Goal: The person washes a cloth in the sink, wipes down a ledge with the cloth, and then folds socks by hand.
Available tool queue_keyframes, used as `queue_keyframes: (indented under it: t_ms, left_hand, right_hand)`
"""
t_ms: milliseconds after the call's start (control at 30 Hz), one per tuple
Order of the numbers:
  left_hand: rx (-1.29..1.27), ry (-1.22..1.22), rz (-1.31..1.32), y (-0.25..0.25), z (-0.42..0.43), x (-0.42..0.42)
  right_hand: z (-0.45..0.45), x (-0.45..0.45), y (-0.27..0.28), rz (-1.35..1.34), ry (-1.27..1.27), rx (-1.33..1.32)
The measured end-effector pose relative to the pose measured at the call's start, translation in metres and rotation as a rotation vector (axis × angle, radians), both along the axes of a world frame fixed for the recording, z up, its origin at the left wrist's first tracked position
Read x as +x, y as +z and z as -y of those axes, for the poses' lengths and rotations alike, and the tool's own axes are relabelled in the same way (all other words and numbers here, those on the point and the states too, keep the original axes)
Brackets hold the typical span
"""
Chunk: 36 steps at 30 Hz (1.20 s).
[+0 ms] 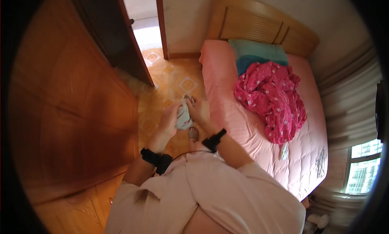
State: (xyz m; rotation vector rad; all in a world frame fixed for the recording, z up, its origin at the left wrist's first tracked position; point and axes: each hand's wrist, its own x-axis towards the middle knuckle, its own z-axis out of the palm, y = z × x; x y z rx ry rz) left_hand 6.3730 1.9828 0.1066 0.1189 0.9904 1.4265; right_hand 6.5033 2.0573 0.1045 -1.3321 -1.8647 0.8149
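Between my two hands, in front of my body and above the floor, is a small white cloth (184,119) with reddish marks on it. My left hand (171,117) is closed on its left side. My right hand (197,109) grips its upper right part, fingers bent around the edge. The cloth hangs down in loose folds, and part of it is hidden by the fingers. Both wrists wear black straps with small devices.
On my right stands a bed with a pink sheet (221,84), a crumpled pink star-patterned blanket (275,96), a green-blue pillow (259,51) and a small pale item (283,151). A wooden wardrobe (77,108) is at left, near an open door (117,35). A curtain (352,100) hangs at right.
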Motion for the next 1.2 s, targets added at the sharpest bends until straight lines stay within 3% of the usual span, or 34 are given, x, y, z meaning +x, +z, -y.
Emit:
queue_keyframes:
  t_ms: [67, 100, 200, 300, 433, 533, 600, 733, 967, 1033, 1167, 1200]
  left_hand:
    - [0.085, -0.155, -0.297, 0.008, -0.064, -0.008]
    - [0.029, -0.260, -0.152, 0.017, -0.093, -0.026]
    - [0.135, -0.073, -0.058, 0.037, -0.157, -0.047]
    - [0.128, 0.026, -0.125, 0.040, -0.209, -0.081]
    - [0.129, -0.045, -0.268, 0.030, -0.292, -0.145]
    - [0.099, 0.009, -0.290, 0.012, -0.347, -0.193]
    - [0.188, -0.100, -0.225, 0.000, -0.394, -0.226]
    - [0.198, -0.213, -0.253, 0.008, -0.479, -0.273]
    - [0.155, -0.332, -0.231, 0.028, -0.587, -0.360]
    - [0.154, -0.299, -0.289, 0.018, -0.610, -0.381]
    - [0.087, -0.329, -0.512, 0.004, -0.648, -0.444]
    - [0.054, -0.292, -0.512, 0.005, -0.652, -0.457]
  right_hand:
    - [-0.059, -0.001, -0.006, -0.049, -0.002, -0.034]
    - [-0.095, -0.007, -0.003, -0.092, 0.019, -0.039]
    - [-0.167, -0.025, 0.010, 0.104, 0.044, -0.223]
    - [-0.226, -0.047, -0.012, 0.190, 0.177, -0.205]
    - [-0.299, -0.083, -0.009, 0.349, 0.277, -0.276]
    - [-0.340, -0.123, -0.007, 0.276, 0.358, -0.236]
    - [-0.380, -0.159, -0.010, 0.088, 0.472, -0.037]
    - [-0.465, -0.218, -0.022, 0.216, 0.448, 0.113]
    - [-0.568, -0.300, -0.023, -0.138, 0.677, -0.456]
    - [-0.588, -0.323, -0.024, -0.358, 0.584, -0.727]
    - [-0.647, -0.371, -0.027, -0.404, 0.707, -0.814]
    - [-0.665, -0.385, -0.025, -0.275, 0.672, -0.720]
